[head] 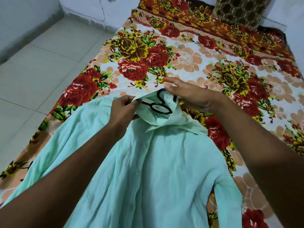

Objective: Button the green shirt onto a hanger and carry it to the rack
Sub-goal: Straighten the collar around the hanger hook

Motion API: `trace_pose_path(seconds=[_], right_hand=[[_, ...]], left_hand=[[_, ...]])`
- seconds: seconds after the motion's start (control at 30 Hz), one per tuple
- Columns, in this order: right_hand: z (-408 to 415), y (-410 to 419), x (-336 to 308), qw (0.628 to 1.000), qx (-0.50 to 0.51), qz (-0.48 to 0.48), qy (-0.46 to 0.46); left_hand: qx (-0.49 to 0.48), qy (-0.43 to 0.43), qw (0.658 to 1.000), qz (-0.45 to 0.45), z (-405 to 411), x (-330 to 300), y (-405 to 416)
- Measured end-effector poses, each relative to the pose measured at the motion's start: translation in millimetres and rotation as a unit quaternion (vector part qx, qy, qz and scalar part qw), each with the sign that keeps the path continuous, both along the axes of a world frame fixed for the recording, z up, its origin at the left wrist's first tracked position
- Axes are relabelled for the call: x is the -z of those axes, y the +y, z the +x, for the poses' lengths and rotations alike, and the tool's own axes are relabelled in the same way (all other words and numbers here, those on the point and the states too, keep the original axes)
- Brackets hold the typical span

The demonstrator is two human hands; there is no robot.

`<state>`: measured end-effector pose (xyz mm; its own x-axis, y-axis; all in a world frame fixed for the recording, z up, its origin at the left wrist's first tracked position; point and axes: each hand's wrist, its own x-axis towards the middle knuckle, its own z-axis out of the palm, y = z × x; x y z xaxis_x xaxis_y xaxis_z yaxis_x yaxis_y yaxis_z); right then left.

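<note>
A pale green shirt [148,170] lies front-up on the flowered bed, its button placket running down the middle. A black hanger [160,109] sits inside the neck opening, only its looped centre and part of its hook showing. My left hand [125,107] pinches the left edge of the collar between thumb and fingers. My right hand [189,96] rests on the right side of the collar by the hanger's hook, fingers spread; whether it grips the hook or the cloth is hidden.
The bed sheet [189,60] has red and yellow flowers and fills the right and middle. A brown patterned pillow [238,10] stands at the far end. Grey floor tiles [41,63] and a white wall base lie to the left.
</note>
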<state>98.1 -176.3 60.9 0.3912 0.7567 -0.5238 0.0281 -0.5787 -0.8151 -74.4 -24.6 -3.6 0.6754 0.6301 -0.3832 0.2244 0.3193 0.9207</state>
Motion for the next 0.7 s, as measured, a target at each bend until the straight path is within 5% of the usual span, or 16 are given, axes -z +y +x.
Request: trace_pose_path(seconds=[0.27, 0.5, 0.7], right_hand=[[0.4, 62.3, -2.3, 0.964, -0.195, -0.078, -0.162], [18.8, 85.8, -4.4, 0.963, -0.212, -0.163, 0.003], [21.0, 104.8, -5.6, 0.938, -0.293, -0.185, -0.033]], left_hand=[[0.013, -0.001, 1.0, 0.021, 0.4, 7.9, 13.0], [0.027, 0.006, 0.999, 0.032, 3.0, 15.3, 20.8], [0.018, 0.018, 0.997, 0.076, 10.4, 18.9, 24.9]])
